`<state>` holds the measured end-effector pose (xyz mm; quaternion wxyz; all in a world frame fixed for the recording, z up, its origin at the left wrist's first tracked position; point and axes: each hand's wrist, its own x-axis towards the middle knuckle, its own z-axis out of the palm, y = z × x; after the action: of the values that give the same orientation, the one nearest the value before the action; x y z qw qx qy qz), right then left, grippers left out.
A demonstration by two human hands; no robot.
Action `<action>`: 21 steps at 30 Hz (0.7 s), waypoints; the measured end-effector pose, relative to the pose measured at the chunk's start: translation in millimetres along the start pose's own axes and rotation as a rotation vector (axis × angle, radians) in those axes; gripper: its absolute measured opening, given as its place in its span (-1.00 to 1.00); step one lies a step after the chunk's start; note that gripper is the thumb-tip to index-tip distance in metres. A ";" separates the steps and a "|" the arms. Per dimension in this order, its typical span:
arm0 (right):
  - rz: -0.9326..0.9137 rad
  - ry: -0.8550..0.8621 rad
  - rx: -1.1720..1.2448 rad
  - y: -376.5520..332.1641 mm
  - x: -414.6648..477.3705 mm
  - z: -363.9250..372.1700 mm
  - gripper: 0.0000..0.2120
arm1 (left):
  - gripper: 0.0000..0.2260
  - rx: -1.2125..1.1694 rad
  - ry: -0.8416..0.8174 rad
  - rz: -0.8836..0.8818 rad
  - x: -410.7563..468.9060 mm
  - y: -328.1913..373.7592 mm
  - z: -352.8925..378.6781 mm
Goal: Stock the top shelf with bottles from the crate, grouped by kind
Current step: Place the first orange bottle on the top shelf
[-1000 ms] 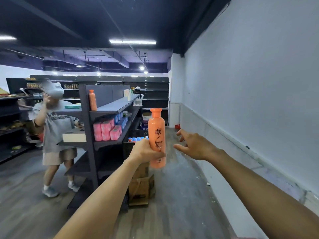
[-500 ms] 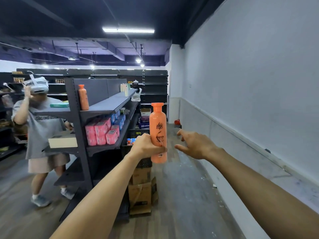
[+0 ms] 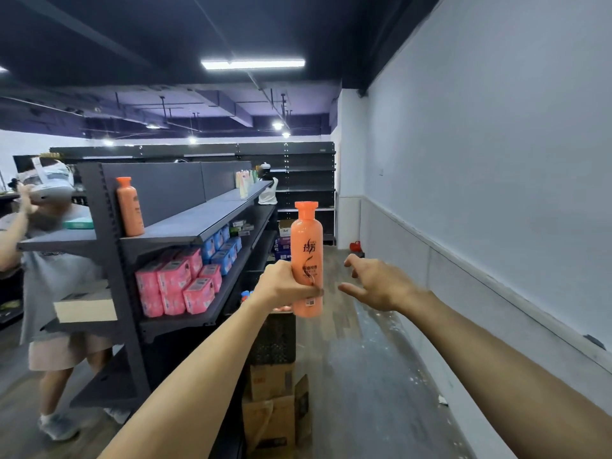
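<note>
My left hand (image 3: 284, 288) grips an upright orange bottle (image 3: 307, 260) around its lower half, held out in the aisle to the right of the shelving. My right hand (image 3: 374, 281) hovers just right of the bottle, fingers spread, holding nothing. A matching orange bottle (image 3: 129, 207) stands at the near end of the dark top shelf (image 3: 198, 218). Several pale bottles (image 3: 244, 183) stand at the shelf's far end. A black crate (image 3: 276, 339) sits below my left hand on cardboard boxes, its contents mostly hidden by my arm.
Pink packs (image 3: 178, 284) and blue packs (image 3: 223, 248) fill the shelf below. A person in a grey shirt (image 3: 49, 276) stands left of the shelving; another person (image 3: 267, 190) stands at the far end. Cardboard boxes (image 3: 275, 412) rest on the floor. A white wall (image 3: 496, 193) runs along the right.
The view has shifted left and nearer the shelving. The bottle stays upright in my left hand and my right hand stays spread beside it.
</note>
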<state>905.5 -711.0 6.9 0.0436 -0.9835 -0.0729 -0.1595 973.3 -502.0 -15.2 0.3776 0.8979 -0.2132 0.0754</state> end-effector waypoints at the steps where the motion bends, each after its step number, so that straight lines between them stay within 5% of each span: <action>1: -0.004 0.004 0.003 11.0 19.2 0.6 -0.51 | -0.54 0.002 0.005 -0.015 19.7 -1.7 0.9; 21: -0.092 -0.016 -0.015 94.5 351.5 115.3 -0.55 | -0.57 0.012 0.092 -0.056 341.1 -141.3 13.3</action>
<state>1285.7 -746.0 4.5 0.0280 -0.9807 -0.1172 -0.1538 1341.3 -534.5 -14.7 0.3834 0.9014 -0.1700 0.1073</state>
